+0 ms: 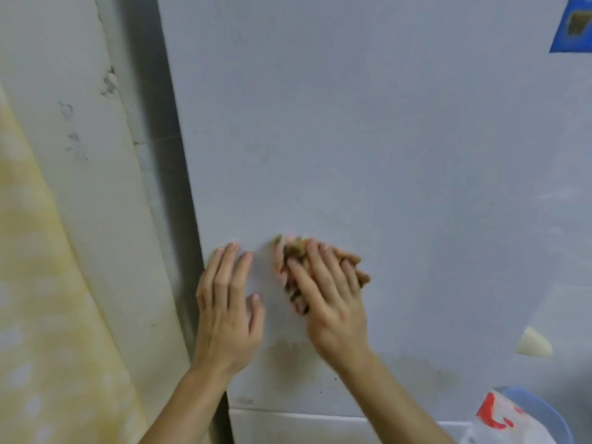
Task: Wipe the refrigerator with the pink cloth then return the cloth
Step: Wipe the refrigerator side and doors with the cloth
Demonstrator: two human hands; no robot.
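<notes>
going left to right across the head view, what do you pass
yellow fabric → white wall → left hand flat on the door → right hand pressing the pink cloth → cream object → blue sticker

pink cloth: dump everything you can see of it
The pink cloth is a bunched wad, pale pink with olive-brown patches, blurred. It is pressed against the refrigerator door under the spread fingers of the right hand, which hide most of it. The left hand rests flat on the door beside it, not touching it.
</notes>
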